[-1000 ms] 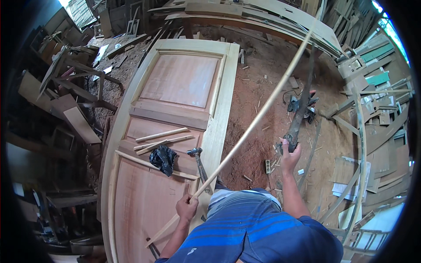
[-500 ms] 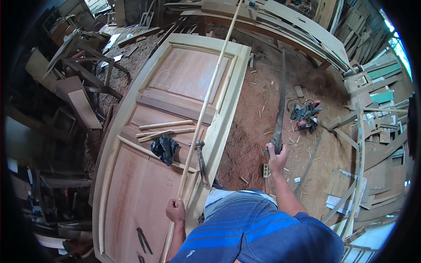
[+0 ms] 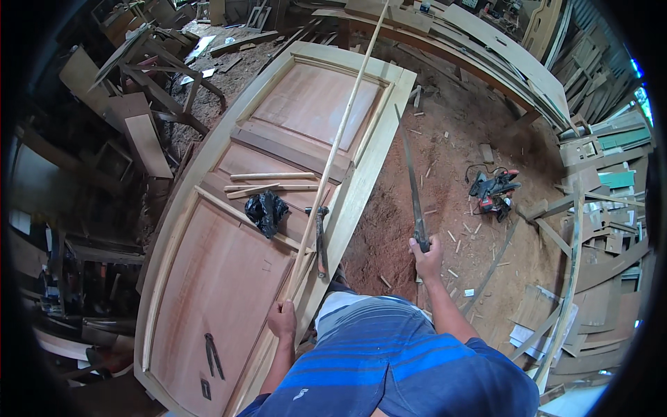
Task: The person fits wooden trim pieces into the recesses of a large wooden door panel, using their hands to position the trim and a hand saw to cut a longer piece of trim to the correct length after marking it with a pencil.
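Note:
A panelled wooden door lies in front of me, and a long thin wooden strip runs over it lengthwise. My left hand is closed round the near part of that strip. In my right hand is a handsaw, held by its dark handle beside the door's right edge. Its blade points away from me, seen nearly edge-on. On the door are a hammer, a crumpled black plastic bag, several short wooden strips and pincers.
A red and black power tool with a cord lies on the dirt floor at right, among scattered wood offcuts. Boards are stacked on a bench at the far side. Wooden frames stand at left; scrap panels are piled at right.
My right hand has brought the handsaw left, closer to the door, and its blade has tilted left. My left hand still grips the strip. The whole view has shifted a little.

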{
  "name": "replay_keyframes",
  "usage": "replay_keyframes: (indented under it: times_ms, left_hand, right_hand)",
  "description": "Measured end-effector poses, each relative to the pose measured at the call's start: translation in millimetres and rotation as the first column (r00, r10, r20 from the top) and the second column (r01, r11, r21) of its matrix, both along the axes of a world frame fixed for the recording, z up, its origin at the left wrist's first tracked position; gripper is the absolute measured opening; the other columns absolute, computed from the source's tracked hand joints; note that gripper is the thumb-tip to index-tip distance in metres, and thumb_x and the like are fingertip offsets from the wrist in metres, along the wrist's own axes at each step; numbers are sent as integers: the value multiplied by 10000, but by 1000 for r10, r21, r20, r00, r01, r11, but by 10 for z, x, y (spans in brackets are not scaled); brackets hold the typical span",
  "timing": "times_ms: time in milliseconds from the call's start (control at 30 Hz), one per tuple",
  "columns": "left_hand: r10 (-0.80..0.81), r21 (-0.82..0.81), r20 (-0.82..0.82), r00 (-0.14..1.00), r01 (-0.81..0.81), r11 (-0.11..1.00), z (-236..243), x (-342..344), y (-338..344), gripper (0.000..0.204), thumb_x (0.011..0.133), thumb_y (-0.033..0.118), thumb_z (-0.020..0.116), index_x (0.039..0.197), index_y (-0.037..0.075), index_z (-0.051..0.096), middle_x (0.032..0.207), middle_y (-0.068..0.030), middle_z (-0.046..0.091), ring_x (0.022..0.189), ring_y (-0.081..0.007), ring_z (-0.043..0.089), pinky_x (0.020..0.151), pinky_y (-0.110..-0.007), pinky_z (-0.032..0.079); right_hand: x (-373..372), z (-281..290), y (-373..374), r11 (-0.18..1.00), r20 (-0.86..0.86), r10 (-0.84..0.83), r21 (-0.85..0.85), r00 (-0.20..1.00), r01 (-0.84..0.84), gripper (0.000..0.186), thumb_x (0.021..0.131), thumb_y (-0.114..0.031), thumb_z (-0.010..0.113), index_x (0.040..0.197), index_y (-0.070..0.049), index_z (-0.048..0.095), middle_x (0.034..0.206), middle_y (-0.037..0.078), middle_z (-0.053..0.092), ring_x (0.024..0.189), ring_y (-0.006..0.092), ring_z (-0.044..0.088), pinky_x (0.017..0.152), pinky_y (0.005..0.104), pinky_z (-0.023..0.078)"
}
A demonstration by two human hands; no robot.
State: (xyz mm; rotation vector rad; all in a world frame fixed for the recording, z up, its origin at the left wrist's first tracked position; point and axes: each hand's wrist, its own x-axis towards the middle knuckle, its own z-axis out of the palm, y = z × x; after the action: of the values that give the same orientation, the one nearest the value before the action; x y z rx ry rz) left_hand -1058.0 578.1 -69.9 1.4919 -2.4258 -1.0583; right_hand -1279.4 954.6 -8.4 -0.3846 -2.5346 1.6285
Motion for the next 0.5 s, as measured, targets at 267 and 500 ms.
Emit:
replay_keyframes:
  times_ms: [267,500]
  left_hand:
    - [-64,-62,66,996,68,996,-60,-246,67,398,864,443,723,867,45,711,813,-186,716,766,-372,698,713,-484,529]
    - [-32,-98,54,998,37,995,-32,-562,106,377,858,437,732,888,61,717,859,-195,727,803,-399,702,722,-506,536]
  right_hand:
    - [91,-129,65,984,52,148,96,988,-152,384,916,-254,825,877,-73,489,716,44,649,645,106,631,597,295,498]
    - [280,-74,-59,923,138,292,221,946,-317,396,880,-235,848,853,-74,487,693,18,566,660,118,570,609,323,466]
